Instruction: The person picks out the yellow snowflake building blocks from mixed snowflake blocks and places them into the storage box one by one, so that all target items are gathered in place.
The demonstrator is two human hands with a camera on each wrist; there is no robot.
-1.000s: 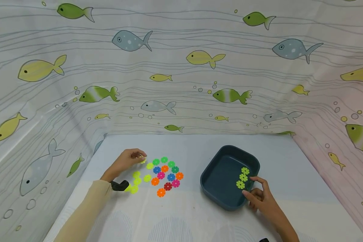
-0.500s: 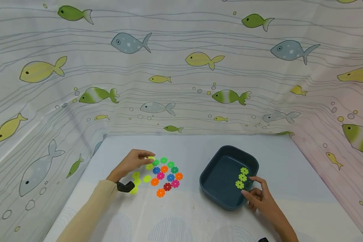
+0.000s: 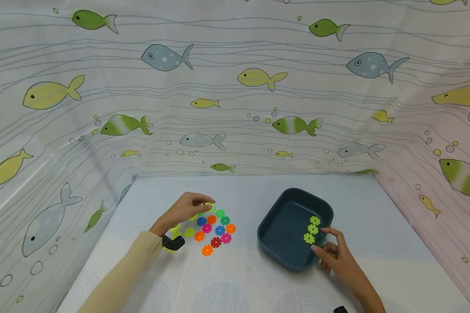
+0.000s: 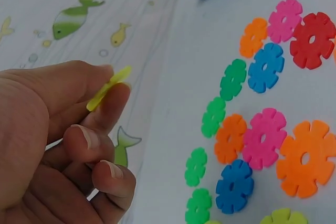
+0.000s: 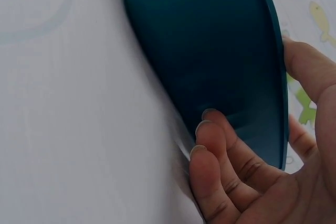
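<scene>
My left hand [image 3: 185, 209] pinches a yellow flower-shaped plastic disc [image 4: 108, 88] between thumb and index finger, holding it up over the far side of the loose discs. Its other fingers curl beneath, as the left wrist view shows. On the right, my right hand [image 3: 342, 260] grips the near right side of a dark teal tray [image 3: 283, 232], thumb and index finger at the rim and the other fingertips against the outer wall [image 5: 210, 51]. Three yellow-green discs [image 3: 312, 228] lie inside the tray, along its right side.
Several loose discs lie on the pale cloth left of the tray, among them a blue one [image 4: 234, 187], a dark red one [image 3: 216, 242] and an orange one [image 3: 207, 250]. Fish-printed cloth walls [image 3: 235, 117] rise behind and at both sides.
My left hand has moved right with the pinched yellow disc, passing over the far side of the loose discs. My right hand keeps its grip on the tray.
</scene>
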